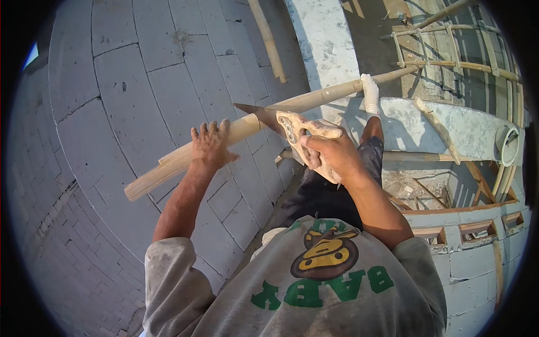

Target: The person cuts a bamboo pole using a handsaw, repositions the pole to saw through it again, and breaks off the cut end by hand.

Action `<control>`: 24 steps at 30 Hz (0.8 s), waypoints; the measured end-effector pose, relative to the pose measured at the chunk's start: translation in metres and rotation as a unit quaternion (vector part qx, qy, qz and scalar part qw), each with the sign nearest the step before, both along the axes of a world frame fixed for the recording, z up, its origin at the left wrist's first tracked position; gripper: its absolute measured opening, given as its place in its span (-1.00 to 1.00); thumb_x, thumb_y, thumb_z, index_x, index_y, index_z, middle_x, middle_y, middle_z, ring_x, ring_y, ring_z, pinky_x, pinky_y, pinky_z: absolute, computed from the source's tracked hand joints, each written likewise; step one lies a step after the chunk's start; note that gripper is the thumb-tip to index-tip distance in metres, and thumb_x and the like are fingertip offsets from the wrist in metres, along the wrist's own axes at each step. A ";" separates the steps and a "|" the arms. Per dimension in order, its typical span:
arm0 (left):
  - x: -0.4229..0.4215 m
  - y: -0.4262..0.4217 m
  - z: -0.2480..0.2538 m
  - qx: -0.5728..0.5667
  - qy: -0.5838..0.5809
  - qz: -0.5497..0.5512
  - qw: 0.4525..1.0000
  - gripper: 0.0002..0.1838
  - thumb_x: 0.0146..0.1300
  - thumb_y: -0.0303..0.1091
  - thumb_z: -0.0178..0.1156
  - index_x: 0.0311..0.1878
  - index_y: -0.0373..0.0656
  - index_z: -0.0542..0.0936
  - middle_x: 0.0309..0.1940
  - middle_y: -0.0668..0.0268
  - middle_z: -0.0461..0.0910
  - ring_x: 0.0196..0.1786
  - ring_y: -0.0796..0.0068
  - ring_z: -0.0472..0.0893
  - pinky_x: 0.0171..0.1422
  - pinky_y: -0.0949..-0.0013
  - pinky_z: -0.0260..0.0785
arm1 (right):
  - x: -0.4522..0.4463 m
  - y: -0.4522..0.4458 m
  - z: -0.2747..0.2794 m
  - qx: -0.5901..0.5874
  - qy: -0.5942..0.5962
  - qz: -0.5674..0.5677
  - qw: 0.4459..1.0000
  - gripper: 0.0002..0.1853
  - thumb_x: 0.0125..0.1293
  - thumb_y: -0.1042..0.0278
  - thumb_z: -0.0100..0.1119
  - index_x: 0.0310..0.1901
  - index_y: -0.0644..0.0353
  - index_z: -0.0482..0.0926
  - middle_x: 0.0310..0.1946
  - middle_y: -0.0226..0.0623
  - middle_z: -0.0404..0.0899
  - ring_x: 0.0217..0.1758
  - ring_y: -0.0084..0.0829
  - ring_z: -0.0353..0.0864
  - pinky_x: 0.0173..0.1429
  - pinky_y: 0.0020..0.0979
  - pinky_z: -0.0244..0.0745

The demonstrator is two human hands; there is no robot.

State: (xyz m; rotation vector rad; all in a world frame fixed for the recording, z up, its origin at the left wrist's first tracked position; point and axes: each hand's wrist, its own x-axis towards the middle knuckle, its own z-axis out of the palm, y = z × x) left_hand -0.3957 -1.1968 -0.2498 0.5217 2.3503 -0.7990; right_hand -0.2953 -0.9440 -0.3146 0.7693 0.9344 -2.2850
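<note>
A long bamboo pole (238,130) slants across the view, its near end split or stepped at the left. My left hand (212,145) grips it from above near that end, fingers bent over the far side and thumb spread. In my right hand (331,154) is a handsaw (297,135), held by its worn, pale handle with finger cut-outs. The saw's dark blade lies across the pole, right of my left hand; how deep it sits is hidden. Farther along, my foot in a white covering (370,92) presses against the pole.
A grey block wall (163,84) fills the left side, with another bamboo piece (269,45) against it. A pale ledge (328,39) runs behind. To the right are a bamboo framework (455,64), a white round pipe or bucket (506,140), and wood-framed openings (477,231).
</note>
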 end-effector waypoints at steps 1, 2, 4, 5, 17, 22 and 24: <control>-0.006 -0.005 -0.008 -0.068 -0.062 0.028 0.995 -0.26 -0.08 -0.04 0.50 0.16 -0.09 0.43 -0.08 0.21 0.65 0.11 0.23 0.60 0.20 0.03 0.41 | -0.006 0.001 0.003 -0.004 0.000 -0.001 1.000 -0.86 0.24 0.44 0.20 -0.26 0.35 0.59 -0.68 -0.41 0.45 -0.69 -0.57 0.40 -0.55 -0.49 0.31; -0.013 -0.012 -0.019 -0.081 -0.063 0.039 0.994 -0.30 -0.09 -0.07 0.49 0.12 -0.10 0.44 -0.11 0.20 0.65 0.06 0.20 0.62 0.15 0.04 0.44 | -0.013 0.003 0.005 -0.007 0.002 -0.002 1.000 -0.87 0.24 0.43 0.20 -0.29 0.34 0.58 -0.68 -0.41 0.46 -0.69 -0.58 0.41 -0.55 -0.49 0.31; -0.017 -0.024 -0.031 -0.110 -0.068 0.071 0.989 -0.37 -0.10 -0.14 0.47 0.05 -0.10 0.46 -0.17 0.16 0.66 -0.04 0.13 0.66 0.03 0.07 0.50 | -0.006 0.000 -0.005 -0.005 0.011 0.004 1.000 -0.80 0.18 0.39 0.16 -0.26 0.37 0.56 -0.64 -0.37 0.47 -0.72 -0.56 0.40 -0.57 -0.50 0.32; -0.019 -0.018 -0.028 -0.116 -0.076 0.075 0.987 -0.43 -0.08 -0.18 0.44 0.03 -0.10 0.47 -0.17 0.18 0.66 -0.05 0.14 0.67 0.01 0.10 0.50 | 0.011 -0.007 -0.015 -0.016 0.007 -0.017 1.000 -0.79 0.18 0.41 0.15 -0.21 0.38 0.55 -0.61 -0.37 0.49 -0.70 -0.58 0.40 -0.56 -0.50 0.33; -0.013 -0.005 -0.016 -0.116 -0.091 0.086 0.985 -0.52 -0.06 -0.26 0.36 -0.01 -0.06 0.50 -0.25 0.21 0.67 -0.10 0.19 0.69 -0.02 0.16 0.50 | 0.037 -0.068 -0.036 -0.008 0.025 -0.076 0.997 -0.81 0.22 0.46 0.14 -0.16 0.36 0.53 -0.59 -0.38 0.50 -0.66 -0.62 0.43 -0.51 -0.51 0.39; -0.028 0.001 -0.017 -0.105 -0.095 0.099 0.985 -0.59 -0.01 -0.32 0.30 -0.03 -0.05 0.51 -0.24 0.22 0.66 -0.10 0.18 0.69 -0.02 0.16 0.48 | 0.093 -0.021 -0.006 0.042 0.043 -0.029 0.998 -0.69 0.24 0.42 0.12 0.00 0.36 0.54 -0.27 -0.22 0.62 -0.31 -0.52 0.63 -0.18 -0.46 0.55; -0.018 -0.015 -0.023 -0.090 -0.076 0.095 0.988 -0.50 -0.08 -0.26 0.36 0.01 -0.04 0.51 -0.26 0.21 0.66 -0.12 0.15 0.68 -0.01 0.15 0.49 | 0.136 0.001 -0.002 0.200 0.203 -0.012 0.958 -0.61 0.24 0.50 0.07 0.12 0.40 0.48 -0.24 -0.21 0.63 -0.38 -0.57 0.57 -0.25 -0.49 0.49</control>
